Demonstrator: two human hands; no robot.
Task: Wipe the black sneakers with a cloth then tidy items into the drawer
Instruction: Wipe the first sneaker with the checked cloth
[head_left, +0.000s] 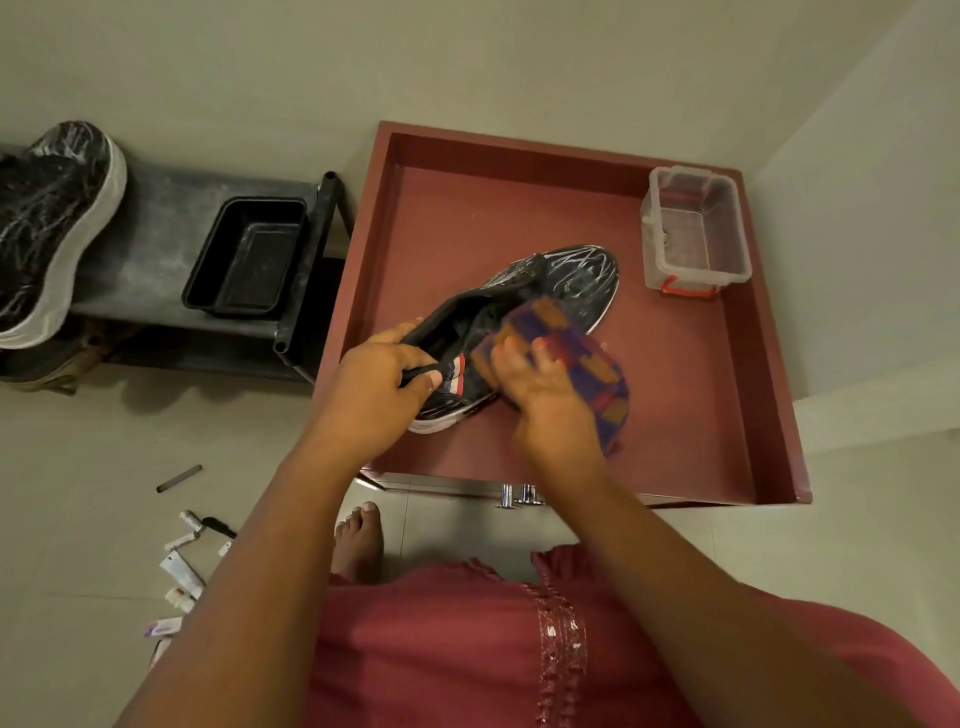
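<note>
A black sneaker (561, 280) with a white sole lies inside the open reddish-brown drawer (675, 405), toe pointing away. My left hand (374, 384) grips its heel collar. My right hand (545, 395) holds a purple and orange checked cloth (587, 358) and presses it against the sneaker's right side. The second black sneaker (57, 228) sits on a low dark rack (156, 218) at the far left.
A clear plastic box (696, 228) with a red latch stands in the drawer's far right corner. A black tray (247, 257) rests on the rack. Several small tubes (179, 571) and a dark stick (179, 478) lie on the tiled floor left of my bare foot (358, 540).
</note>
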